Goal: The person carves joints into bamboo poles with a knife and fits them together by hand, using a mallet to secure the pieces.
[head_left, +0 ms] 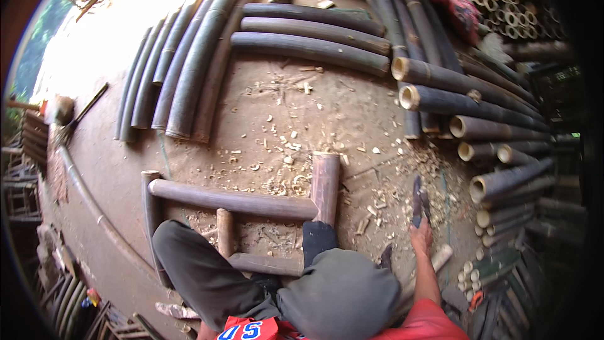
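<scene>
My right hand (421,237) reaches out over the ground at the right, fingers closed round the lower end of a dark knife (417,200). Its blade points away from me, over scattered shavings. Of my left arm only a sliver shows at the lower edge; the left hand is out of sight. In front of my legs lies a bamboo frame, made of a long rail (233,199), a thick post (326,182) on the right, a thinner post (150,214) on the left, a short upright piece (224,232) and a nearer rail (267,264). My foot rests against the thick post's near end.
Dark bamboo poles (314,44) lie in rows across the far ground, with more poles (201,69) at the far left. Cut poles (469,97) are stacked along the right. A long thin pole (100,214) lies at left. Wood chips (289,179) litter the floor.
</scene>
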`<action>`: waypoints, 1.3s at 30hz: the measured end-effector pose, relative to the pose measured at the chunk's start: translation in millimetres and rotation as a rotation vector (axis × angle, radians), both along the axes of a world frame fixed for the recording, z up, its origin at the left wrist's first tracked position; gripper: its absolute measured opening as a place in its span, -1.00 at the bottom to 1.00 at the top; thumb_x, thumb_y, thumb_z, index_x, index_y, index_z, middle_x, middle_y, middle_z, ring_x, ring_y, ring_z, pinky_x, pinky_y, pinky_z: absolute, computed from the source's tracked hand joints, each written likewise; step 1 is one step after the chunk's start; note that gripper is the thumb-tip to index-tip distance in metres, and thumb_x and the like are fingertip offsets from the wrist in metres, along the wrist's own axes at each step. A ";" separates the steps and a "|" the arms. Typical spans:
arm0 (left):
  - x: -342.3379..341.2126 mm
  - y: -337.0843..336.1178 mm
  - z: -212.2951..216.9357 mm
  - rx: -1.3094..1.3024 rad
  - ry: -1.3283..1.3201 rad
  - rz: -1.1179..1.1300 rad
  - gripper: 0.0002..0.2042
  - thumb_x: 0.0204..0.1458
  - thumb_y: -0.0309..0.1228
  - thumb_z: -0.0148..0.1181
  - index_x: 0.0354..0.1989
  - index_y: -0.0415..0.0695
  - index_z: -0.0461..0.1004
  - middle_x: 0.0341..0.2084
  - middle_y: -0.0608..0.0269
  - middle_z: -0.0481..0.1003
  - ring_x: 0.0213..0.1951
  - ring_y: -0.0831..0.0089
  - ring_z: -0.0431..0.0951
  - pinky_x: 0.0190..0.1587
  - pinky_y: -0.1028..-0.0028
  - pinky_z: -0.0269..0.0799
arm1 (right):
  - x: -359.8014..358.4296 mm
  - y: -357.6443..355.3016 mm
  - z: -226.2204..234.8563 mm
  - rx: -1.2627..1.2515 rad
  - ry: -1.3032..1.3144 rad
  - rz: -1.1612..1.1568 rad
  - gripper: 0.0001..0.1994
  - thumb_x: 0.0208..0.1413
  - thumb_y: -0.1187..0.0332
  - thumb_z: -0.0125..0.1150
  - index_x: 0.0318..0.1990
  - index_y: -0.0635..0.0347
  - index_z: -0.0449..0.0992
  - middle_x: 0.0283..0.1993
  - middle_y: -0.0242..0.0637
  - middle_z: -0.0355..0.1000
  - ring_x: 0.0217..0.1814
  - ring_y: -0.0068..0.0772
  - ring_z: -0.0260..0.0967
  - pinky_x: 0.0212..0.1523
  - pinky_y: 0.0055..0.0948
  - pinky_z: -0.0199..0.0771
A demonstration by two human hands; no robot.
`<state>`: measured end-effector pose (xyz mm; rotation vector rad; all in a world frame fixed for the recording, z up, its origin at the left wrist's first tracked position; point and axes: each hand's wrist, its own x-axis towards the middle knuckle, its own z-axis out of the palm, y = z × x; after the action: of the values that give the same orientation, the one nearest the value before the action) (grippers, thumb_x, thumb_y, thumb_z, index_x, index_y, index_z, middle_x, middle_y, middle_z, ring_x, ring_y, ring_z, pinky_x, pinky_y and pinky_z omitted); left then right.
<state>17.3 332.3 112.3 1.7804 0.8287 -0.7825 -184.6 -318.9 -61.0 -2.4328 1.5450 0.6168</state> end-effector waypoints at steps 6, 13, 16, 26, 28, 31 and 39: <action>-32.1 -20.9 22.4 -0.017 0.093 0.157 -0.47 0.13 -0.04 0.38 0.09 -0.23 0.55 -0.13 -0.18 0.65 -0.04 0.05 0.67 0.09 0.12 0.54 | 28.8 -18.0 15.6 0.156 0.029 0.112 -0.57 0.06 0.34 0.52 0.06 0.25 0.52 -0.05 0.11 0.61 0.07 0.28 0.55 0.09 0.08 0.49; -19.9 -31.6 30.8 -0.172 0.178 0.163 -0.48 0.14 -0.05 0.38 0.10 -0.22 0.56 -0.13 -0.16 0.65 -0.05 0.07 0.67 0.10 0.14 0.54 | 34.0 -23.5 22.4 0.196 0.070 0.111 -0.61 0.01 0.34 0.58 -0.06 0.26 0.55 -0.09 0.12 0.63 0.03 0.28 0.58 0.07 0.09 0.52; 22.1 -13.6 45.0 -0.358 0.265 0.058 -0.49 0.15 -0.05 0.38 0.10 -0.21 0.56 -0.13 -0.15 0.66 -0.05 0.08 0.67 0.10 0.14 0.54 | 29.1 -27.1 20.4 0.160 0.065 0.148 -0.60 0.02 0.30 0.56 -0.05 0.25 0.54 -0.08 0.14 0.62 0.04 0.31 0.58 0.08 0.10 0.54; 285.3 -168.5 23.8 0.413 -0.476 -1.981 -0.44 0.07 -0.29 0.33 0.33 0.05 0.50 0.00 -0.02 0.55 0.05 0.04 0.57 0.14 0.08 0.48 | 38.8 -0.8 25.4 0.092 -0.018 0.275 -0.66 0.08 0.34 0.30 -0.03 0.36 0.53 -0.04 0.24 0.59 0.03 0.35 0.57 0.08 0.14 0.54; 278.1 -223.8 -39.8 0.440 -0.858 -2.155 -0.19 0.18 -0.43 0.19 0.62 0.31 0.05 0.11 0.12 0.46 0.06 0.26 0.54 0.17 0.14 0.46 | 31.4 6.5 18.1 0.066 -0.191 0.179 -0.64 0.05 0.41 0.28 0.02 0.34 0.53 -0.14 0.11 0.58 -0.06 0.24 0.57 -0.02 0.11 0.53; 252.0 -287.1 -91.8 0.330 -0.945 -2.169 -0.18 0.28 -0.46 0.09 0.64 0.46 -0.09 0.11 0.17 0.45 0.04 0.27 0.55 0.15 0.23 0.45 | 33.1 27.8 31.4 0.123 -0.576 0.153 -0.66 0.17 0.44 0.13 0.09 0.29 0.50 -0.41 -0.20 0.44 -0.35 -0.17 0.53 -0.29 -0.11 0.55; 246.7 -292.4 -130.7 0.253 -1.127 -2.107 -0.14 0.31 -0.44 0.09 0.62 0.67 -0.20 0.00 0.23 0.47 -0.05 0.31 0.56 0.06 0.23 0.44 | 120.2 81.9 116.2 0.735 -0.687 0.120 -0.74 0.28 0.51 -0.09 -0.01 0.30 0.53 -0.45 -0.41 0.41 -0.47 -0.57 0.40 -0.52 -0.43 0.42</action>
<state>263.9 39.9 -18.4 2.3169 -2.0846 -0.5178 -64.4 -237.0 55.2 -1.8660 0.7242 0.2409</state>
